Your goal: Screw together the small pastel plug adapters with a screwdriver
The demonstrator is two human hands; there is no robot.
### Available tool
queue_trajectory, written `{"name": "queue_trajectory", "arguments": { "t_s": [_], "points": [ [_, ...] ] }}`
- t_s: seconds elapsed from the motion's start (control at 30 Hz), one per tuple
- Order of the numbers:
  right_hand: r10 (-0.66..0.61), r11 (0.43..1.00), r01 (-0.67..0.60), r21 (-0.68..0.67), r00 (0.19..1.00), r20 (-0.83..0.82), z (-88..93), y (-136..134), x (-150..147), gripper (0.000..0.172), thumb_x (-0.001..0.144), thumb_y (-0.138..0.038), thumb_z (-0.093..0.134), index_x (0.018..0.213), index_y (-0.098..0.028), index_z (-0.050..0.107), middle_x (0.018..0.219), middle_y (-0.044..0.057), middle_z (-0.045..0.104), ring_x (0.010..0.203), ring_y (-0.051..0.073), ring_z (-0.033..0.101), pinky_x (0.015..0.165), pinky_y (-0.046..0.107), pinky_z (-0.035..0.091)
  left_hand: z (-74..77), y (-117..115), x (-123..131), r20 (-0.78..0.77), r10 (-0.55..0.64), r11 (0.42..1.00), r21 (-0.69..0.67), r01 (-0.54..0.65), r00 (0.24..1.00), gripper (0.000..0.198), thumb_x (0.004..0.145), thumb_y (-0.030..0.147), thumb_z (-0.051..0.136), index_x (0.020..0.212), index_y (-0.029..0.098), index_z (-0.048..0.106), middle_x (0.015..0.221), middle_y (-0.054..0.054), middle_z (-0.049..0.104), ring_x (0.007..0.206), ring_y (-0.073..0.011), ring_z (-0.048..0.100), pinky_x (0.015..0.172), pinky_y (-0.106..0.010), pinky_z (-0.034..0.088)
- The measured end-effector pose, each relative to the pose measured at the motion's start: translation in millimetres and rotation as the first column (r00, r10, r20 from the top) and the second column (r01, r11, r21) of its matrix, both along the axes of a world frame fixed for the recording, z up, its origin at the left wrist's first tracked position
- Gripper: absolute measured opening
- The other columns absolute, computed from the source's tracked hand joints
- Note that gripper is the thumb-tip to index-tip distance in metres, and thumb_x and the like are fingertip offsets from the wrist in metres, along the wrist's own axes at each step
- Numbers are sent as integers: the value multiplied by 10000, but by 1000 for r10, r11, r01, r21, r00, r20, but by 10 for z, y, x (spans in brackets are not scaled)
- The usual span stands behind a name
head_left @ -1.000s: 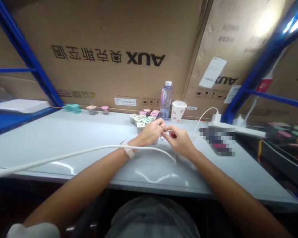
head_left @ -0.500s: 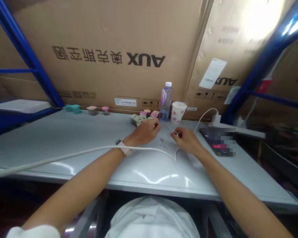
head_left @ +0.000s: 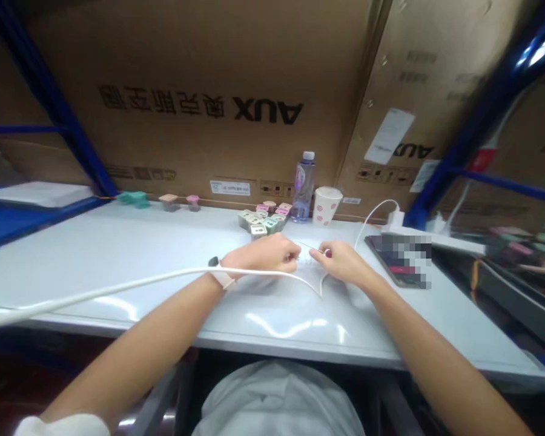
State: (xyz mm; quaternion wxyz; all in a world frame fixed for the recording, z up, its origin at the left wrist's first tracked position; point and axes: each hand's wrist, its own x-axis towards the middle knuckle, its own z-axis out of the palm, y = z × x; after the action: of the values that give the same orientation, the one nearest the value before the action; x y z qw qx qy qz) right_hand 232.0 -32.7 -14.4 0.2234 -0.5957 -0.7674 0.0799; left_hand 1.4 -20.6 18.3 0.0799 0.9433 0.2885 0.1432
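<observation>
Clamping a thin rod (head_left: 307, 246) in the right hand (head_left: 343, 261), over the table (head_left: 140, 242), and pointing its tip close to the left hand (head_left: 270, 253). Curling the left hand inward; cannot tell, so small in view, whether around something. Working just in front of clustered small boxes (head_left: 258, 229), with a bottle (head_left: 303, 191) and paper cup (head_left: 326, 208) farther back and a phone (head_left: 393, 260) to the right.
</observation>
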Motion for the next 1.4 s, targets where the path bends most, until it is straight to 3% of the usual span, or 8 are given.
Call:
{"name": "queue_trajectory", "arguments": {
  "t_s": [0.17,0.37,0.57,0.7,0.9,1.4],
  "points": [
    [-43,995,54,84,992,-119,16,48,85,327,1015,-402,452,930,-179,676,746,73,709,687,216,622,634,299,379,-83,50,-27,-65,-15,1000,-12,14,998,162,814,131,543,664,189,564,656,-18,606,588,-153,473,632,-296,354],
    [-27,983,69,170,971,-237,10,72,121,190,896,-249,479,1026,-206,611,666,10,641,621,207,589,617,302,384,-160,99,-44,-121,0,1000,7,1,993,162,811,144,586,654,183,589,628,-30,603,563,-159,467,594,-293,345],
    [5,948,113,298,930,-367,93,30,95,183,885,-376,563,963,-212,583,810,55,720,686,205,643,655,306,446,-212,145,-61,-135,47,998,56,-40,990,165,886,174,553,751,178,648,765,-74,671,655,-197,570,657,-307,434],
    [21,929,135,345,911,-413,155,-24,85,294,926,-496,592,906,-203,618,698,35,691,610,185,629,622,293,441,-194,130,-71,-149,40,997,69,-30,988,145,898,152,532,859,158,671,866,-92,683,782,-221,626,727,-310,472],
    [73,922,88,376,917,-392,171,-79,40,447,951,-623,562,780,-212,601,586,12,628,521,151,544,568,284,380,-146,90,-69,-139,45,997,70,-35,989,191,902,162,541,1044,166,669,1051,-107,682,924,-243,664,807,-325,506],
    [114,916,8,402,954,-279,178,-91,17,362,948,-510,568,746,-210,588,584,-4,603,519,133,504,572,272,357,-149,59,2,-83,34,992,120,-24,996,229,1004,243,536,1172,157,665,1159,-105,682,1042,-248,680,928,-349,520]
  ]
}}
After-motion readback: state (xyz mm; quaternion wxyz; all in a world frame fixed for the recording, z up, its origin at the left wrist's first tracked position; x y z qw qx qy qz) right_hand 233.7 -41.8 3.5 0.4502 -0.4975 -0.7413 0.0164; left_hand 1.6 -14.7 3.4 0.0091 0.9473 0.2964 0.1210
